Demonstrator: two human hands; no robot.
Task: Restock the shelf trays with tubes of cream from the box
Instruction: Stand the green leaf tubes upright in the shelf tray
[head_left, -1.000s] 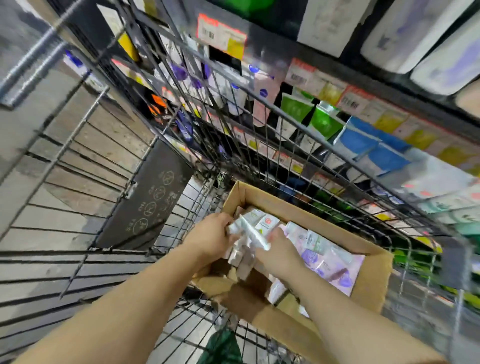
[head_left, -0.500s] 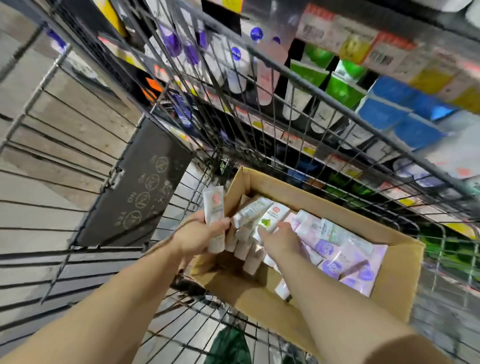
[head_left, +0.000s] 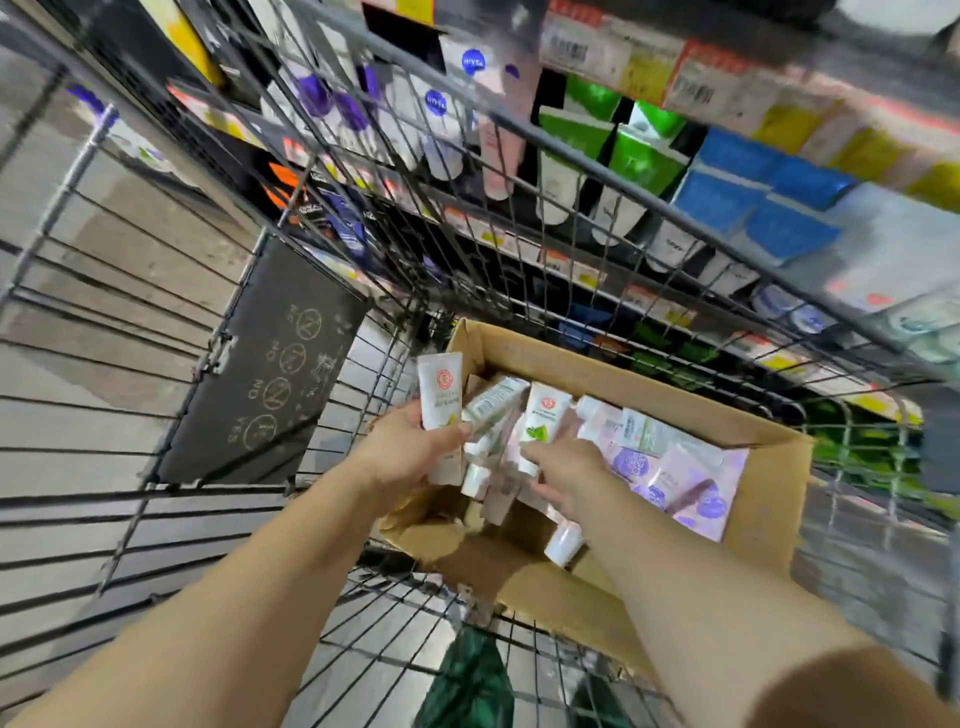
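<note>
Since half a second ago little has shifted: both hands stay low over the box and the view has only tilted slightly.

Filling the upper right of the frame is the dark store shelving, its rows packed with green, blue and white tubes behind price labels. In front of it stands the grey wire trolley cage, which surrounds everything at centre, with a black printed sign panel fixed to its wall at centre left. Inside the cage, at centre right, sits the open brown cardboard box, holding pink and purple sachets on its right side and a heap of small white cream tubes on its left.

The left hand, at centre, holds one upright white tube with a red round logo, thumb curled across its front, at the box's left edge. The right hand reaches into the heap just beside it, fingers curled on a second white tube with a green leaf mark.

I would judge this the gathering step: tubes are being collected, none yet shelved. Next comes lifting the bundle clear of the cage wires and finding the matching shelf tray, which I cannot pick out from here.
</note>
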